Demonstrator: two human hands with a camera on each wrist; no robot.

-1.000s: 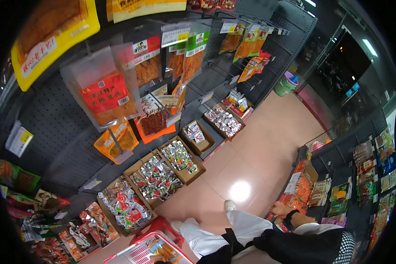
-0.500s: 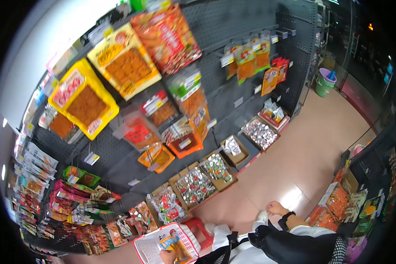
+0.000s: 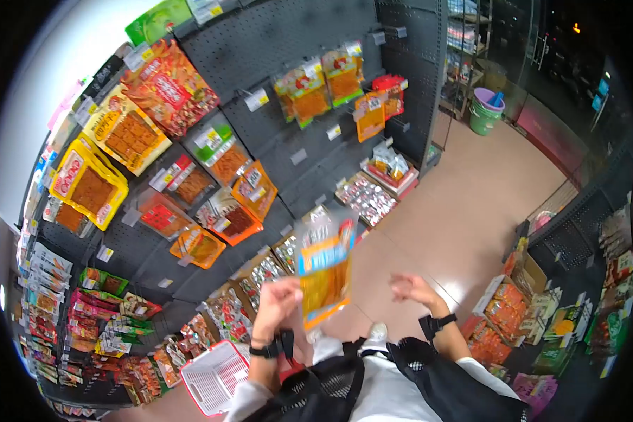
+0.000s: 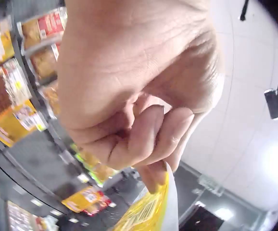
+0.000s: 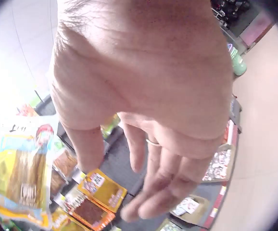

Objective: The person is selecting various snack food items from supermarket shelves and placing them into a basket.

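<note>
Thing: snack packet [image 3: 323, 271], a flat plastic pouch.
Colours: pale top with small print, then a blue band with light lettering. The lower part is orange-yellow and shows brownish food inside.
Pose: upright and slightly tilted, printed face towards the head camera; blurred there.
Hold: the left hand [image 3: 278, 299] grips its left edge with curled fingers. The left wrist view shows a yellow edge coming out below the fingers.
Place: in the air in front of the person's chest, between the two hands. The right hand [image 3: 411, 288] is near its other side, not touching.
</note>
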